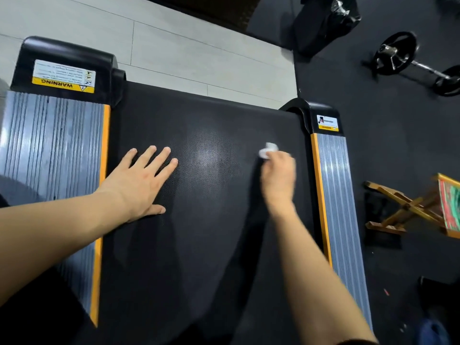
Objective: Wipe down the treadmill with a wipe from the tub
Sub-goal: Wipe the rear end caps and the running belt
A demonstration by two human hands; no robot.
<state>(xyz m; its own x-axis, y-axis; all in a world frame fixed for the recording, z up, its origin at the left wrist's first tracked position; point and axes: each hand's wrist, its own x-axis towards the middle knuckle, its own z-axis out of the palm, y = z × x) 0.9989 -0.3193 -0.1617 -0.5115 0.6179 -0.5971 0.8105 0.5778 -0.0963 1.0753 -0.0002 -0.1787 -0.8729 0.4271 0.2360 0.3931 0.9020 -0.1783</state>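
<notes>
The treadmill's black textured belt (206,195) fills the middle of the head view, flanked by grey ribbed side rails with orange edges, one on the left (49,150) and one on the right (336,185). My left hand (142,180) lies flat on the belt's left part, fingers spread, holding nothing. My right hand (278,173) is blurred and closed around a small crumpled white wipe (267,150), which pokes out past the fingers and rests on the belt near the right rail. The tub is not in view.
Beyond the belt's far end lies light tiled floor (161,46). Dark rubber floor to the right holds a barbell with black plates (410,61), a black bag (323,21) and a folded wooden chair (418,207). Black end caps carry warning labels (64,75).
</notes>
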